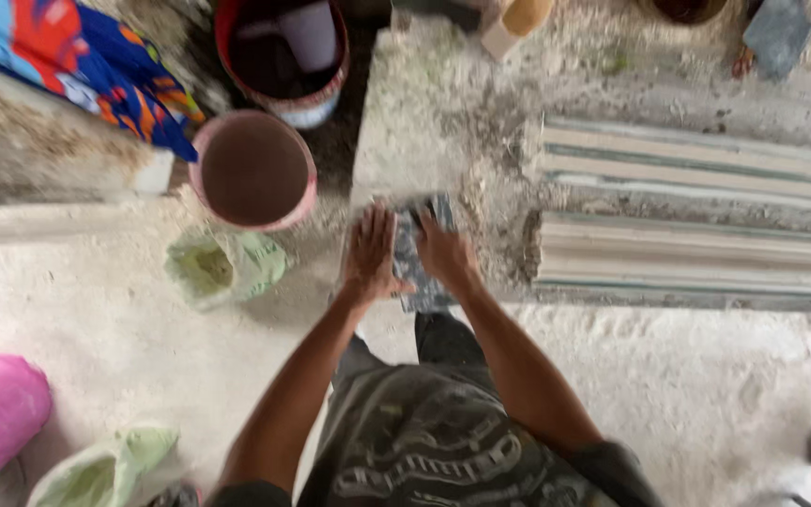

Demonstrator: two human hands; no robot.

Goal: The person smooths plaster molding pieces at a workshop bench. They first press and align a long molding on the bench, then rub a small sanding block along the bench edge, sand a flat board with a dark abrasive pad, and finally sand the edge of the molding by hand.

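Cloth (415, 268) under, between both hands (373, 253)

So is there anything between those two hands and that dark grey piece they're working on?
Nothing visible. The left hand lies flat on the dark grey piece, and the right hand presses on it from the other side. Both rest on it directly, at the near end of the pale dusty slab. The pink bucket stands off to the left.
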